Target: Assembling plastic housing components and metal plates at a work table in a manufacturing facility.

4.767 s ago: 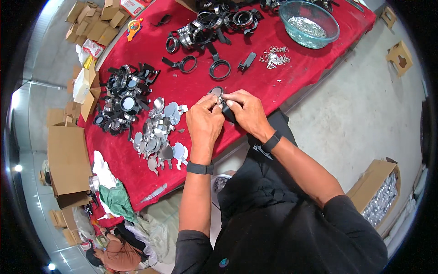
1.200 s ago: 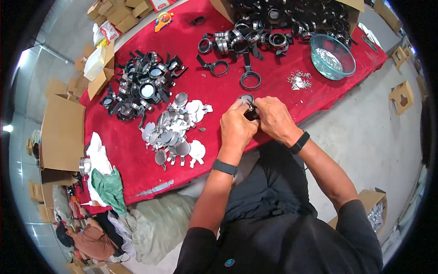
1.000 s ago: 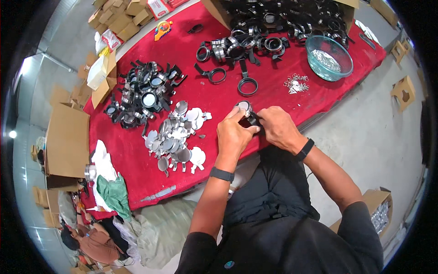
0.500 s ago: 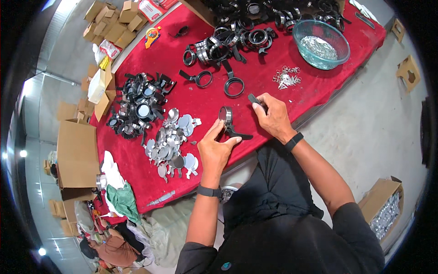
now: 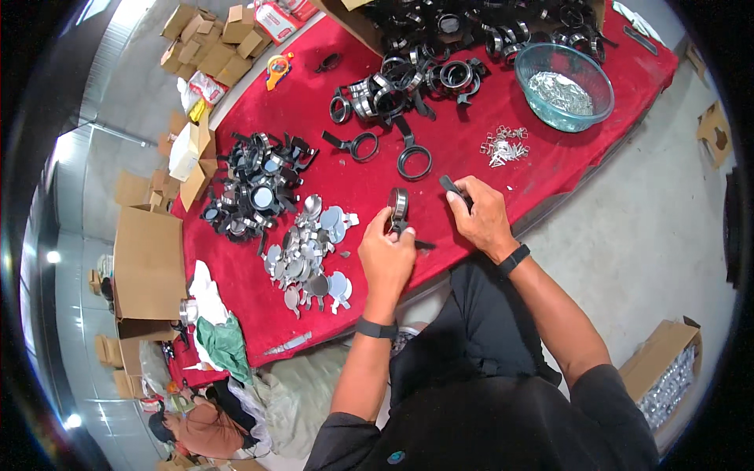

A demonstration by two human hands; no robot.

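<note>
Red-covered table (image 5: 290, 110): near its front edge, the black-handled ring (image 5: 399, 204), raised on its rim, could twist or drop should the left hand (image 5: 386, 263) slacken; a wide sweep of the right hand (image 5: 484, 218) could scatter the metal clips (image 5: 499, 155) beyond. Left grip: closed, thumb and fingers pinching the ring near its handle. Right grip: closed around a slim black piece (image 5: 450, 185), 1 end protruding.

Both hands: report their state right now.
Left hand: closed, holding a black-handled metal ring.
Right hand: closed, holding a narrow dark piece.
</note>
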